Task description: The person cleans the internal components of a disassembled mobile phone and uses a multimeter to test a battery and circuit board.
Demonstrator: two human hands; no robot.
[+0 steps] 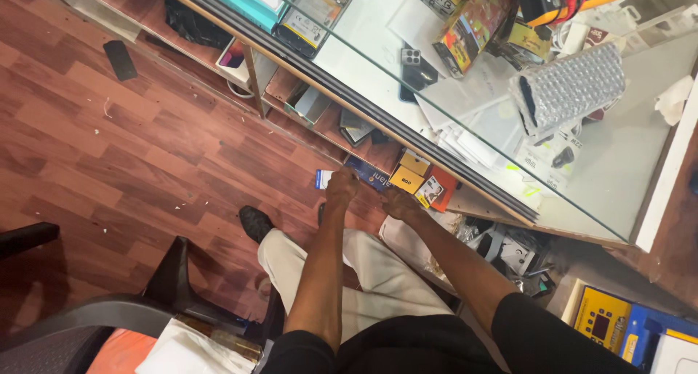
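Observation:
Looking down past my legs, both arms reach to the low shelf under a glass counter. My left hand is closed on a flat blue and white box at the shelf's edge. My right hand rests with bent fingers against small boxes, touching a yellow box and next to an orange and white one. Whether the right hand grips anything is hidden.
A dark plastic chair stands at lower left. A black phone lies on the wooden floor. On the glass lie a bubble-wrap roll, a dark phone and boxes. A yellow device sits at lower right.

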